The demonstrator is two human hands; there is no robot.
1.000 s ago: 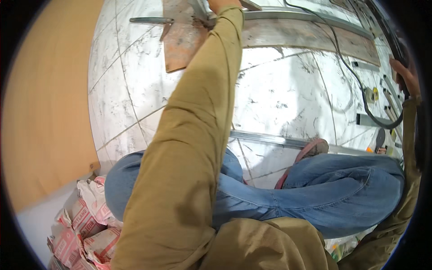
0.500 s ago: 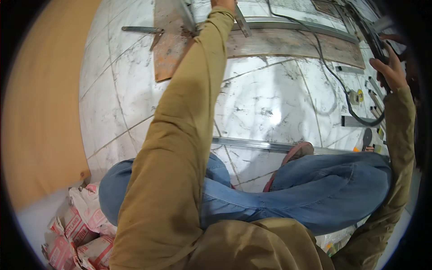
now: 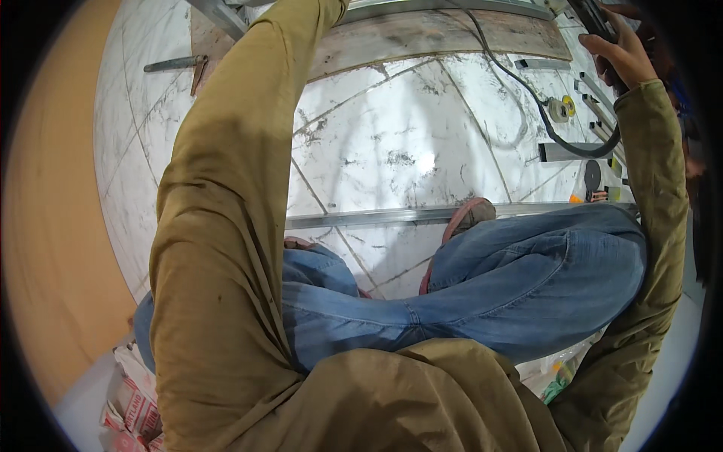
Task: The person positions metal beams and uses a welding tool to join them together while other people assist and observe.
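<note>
Head view: right hand, clamped around a black handle at upper right, apparently a tool's, though the dark rim obscured it; short metal tubes and dark cable lay nearby on white tiles; left hand was beyond the upper edge, grip impossible to tell

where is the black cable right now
In the head view's right half, the black cable runs down from the top edge, past the pale yellow roll, then loops up below the right hand.
</note>
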